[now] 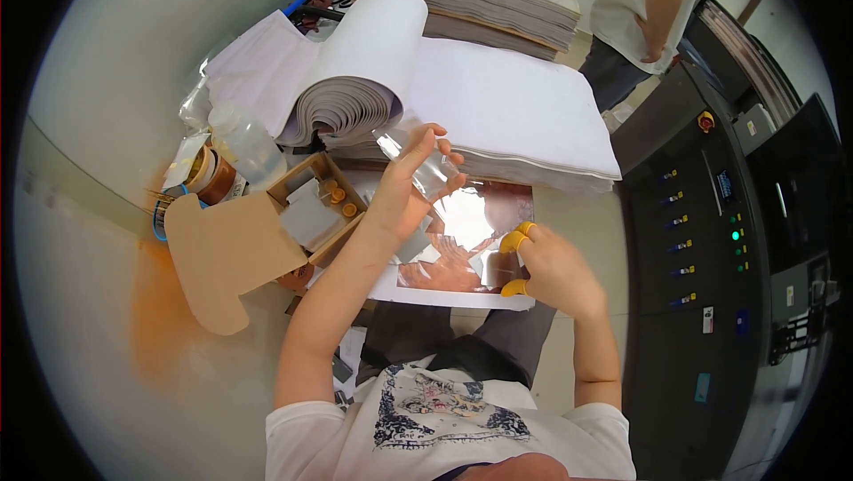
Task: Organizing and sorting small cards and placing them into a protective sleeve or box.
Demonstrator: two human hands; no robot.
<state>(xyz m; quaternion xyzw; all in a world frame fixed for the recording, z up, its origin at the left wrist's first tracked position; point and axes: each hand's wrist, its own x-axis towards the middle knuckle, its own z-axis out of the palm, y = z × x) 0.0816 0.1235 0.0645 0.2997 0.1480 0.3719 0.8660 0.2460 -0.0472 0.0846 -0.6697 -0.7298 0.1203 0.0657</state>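
Observation:
My left hand point(409, 181) is raised over the work surface, its fingers curled around a stack of clear plastic film pieces point(433, 175). My right hand point(562, 270) wears yellow finger cots on several fingertips. Between its thumb and forefinger sits a small clear film piece point(498, 268), just over a glossy brown printed sheet point(435, 275). Glare covers part of that print. Other thin clear pieces lie on it, but their edges are hard to make out.
Left of my forearm stands an open cardboard box point(336, 230) holding grey-white pieces and orange finger cots. Behind lie a curled paper roll point(355, 81) and a thick paper stack point(524, 108). A black control cabinet point(684, 330) is at right; another person point(635, 10) stands beyond.

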